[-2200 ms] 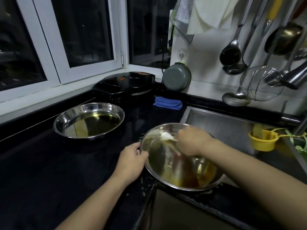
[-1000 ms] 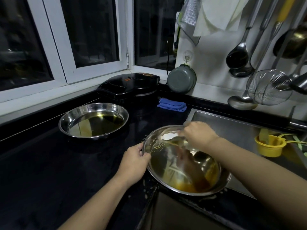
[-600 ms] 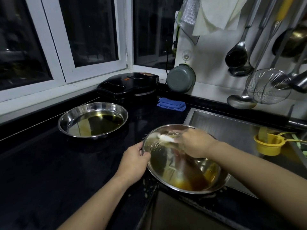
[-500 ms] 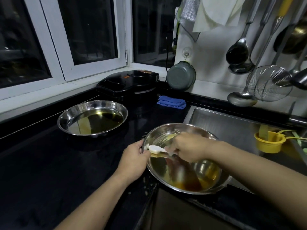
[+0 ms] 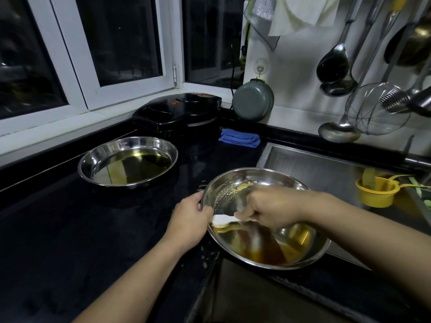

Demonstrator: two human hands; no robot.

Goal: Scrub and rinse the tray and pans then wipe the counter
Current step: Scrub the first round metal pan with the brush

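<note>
Head view: left hand (image 5: 189, 221) grip on tilted pan (image 5: 303, 255) rim, right hand (image 5: 271, 209) grip around white scraper (image 5: 222, 220).

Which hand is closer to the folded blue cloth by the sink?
The right hand, though only slightly. It scrapes inside the near pan, below the blue cloth. The left hand grips that pan's left rim, lower and further left.
</note>
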